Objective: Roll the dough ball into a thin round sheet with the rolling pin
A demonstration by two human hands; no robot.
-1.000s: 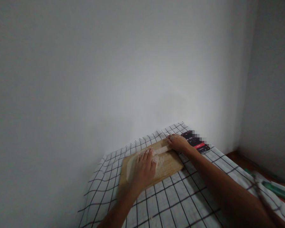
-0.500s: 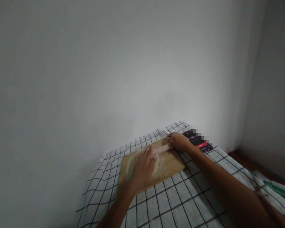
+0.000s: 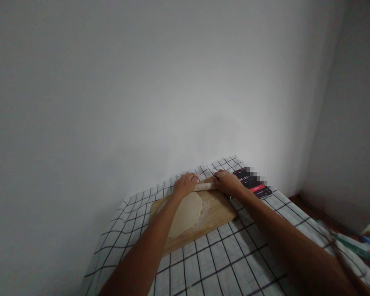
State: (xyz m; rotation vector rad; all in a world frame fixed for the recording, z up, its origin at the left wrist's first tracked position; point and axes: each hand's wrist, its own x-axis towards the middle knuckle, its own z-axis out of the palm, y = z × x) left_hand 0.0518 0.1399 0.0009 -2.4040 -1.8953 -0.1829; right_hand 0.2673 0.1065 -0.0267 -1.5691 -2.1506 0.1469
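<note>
Pale wooden rolling pin (image 3: 205, 187): lay toward 12 o'clock on the tan rectangular wooden board (image 3: 217, 211).
Cream, flat, rounded dough sheet (image 3: 186, 211): lay toward 9 o'clock; now less covered, its forward stroke probably ending.
Bare left hand (image 3: 185, 185): had moved from over the dough toward 12 o'clock, onto the pin (grip could not be told).
Bare right hand (image 3: 227, 182): curled round the pin's 3 o'clock end, as before.

From my remote seat, the scene looks dim and grey. Soft light pools on the wall (image 3: 243, 127), right of centre, fading to dark corners. Faint, blurry shadows smudge it; a darker one crosses the checked tablecloth (image 3: 200, 263) beneath the right arm (image 3: 283, 238). The phone (image 3: 258, 188) glows, partly pixelated. Clutter (image 3: 357, 246) at lower right is smeared.
</note>
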